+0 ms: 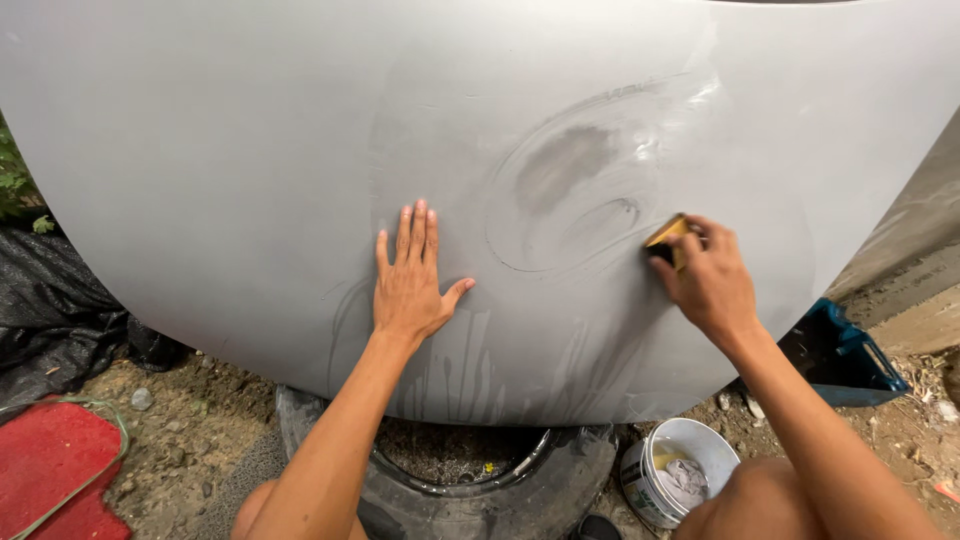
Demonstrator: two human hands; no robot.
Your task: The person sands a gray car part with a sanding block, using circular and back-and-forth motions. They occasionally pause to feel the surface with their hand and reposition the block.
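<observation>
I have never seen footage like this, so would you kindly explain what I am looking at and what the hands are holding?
There is one picture, taken by a camera worn on a person's head, looking down at their own bare hands. In front of them is a large grey car panel, wet and streaked, resting on an old tyre. The left hand lies flat and open on the panel. The right hand has its grip around a small yellow block, pressed against the panel beside a dark rubbed patch. On the dirt below stands a white bucket with a cloth in it.

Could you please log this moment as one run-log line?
left hand: flat on grey panel | right hand: pressing yellow block to panel | white bucket below
</observation>
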